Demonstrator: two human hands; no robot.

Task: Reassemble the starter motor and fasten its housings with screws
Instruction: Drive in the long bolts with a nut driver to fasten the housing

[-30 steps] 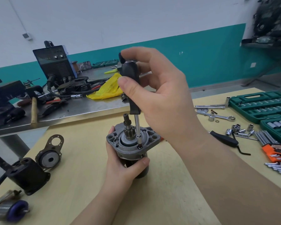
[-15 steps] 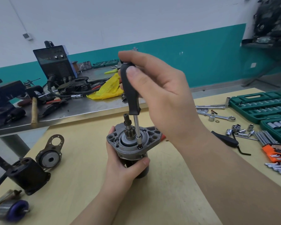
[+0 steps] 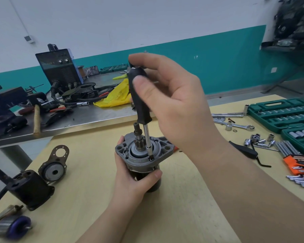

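The starter motor [image 3: 130, 156] stands upright on the wooden table [image 3: 88, 190], its grey aluminium housing on top and a pinion shaft [image 3: 138, 135] poking up from the centre. My left hand [image 3: 130, 178] wraps around the dark body below the housing. My right hand [image 3: 170, 104] holds a black-handled screwdriver [image 3: 139, 102] upright between thumb and fingers. Its steel shank runs down to a screw [image 3: 151, 159] at the housing's front rim.
A black motor casing [image 3: 31, 189], an end plate [image 3: 55, 166] and an armature [image 3: 12, 225] lie at the left. Green socket sets [image 3: 279, 114], loose sockets [image 3: 258, 140], wrenches [image 3: 235, 124] and hex keys [image 3: 298, 165] fill the right. A cluttered steel bench [image 3: 88, 116] stands behind.
My right hand's fingers have shifted around the screwdriver handle, turning it; the thumb now lies across the front. The motor and my left hand have stayed put.
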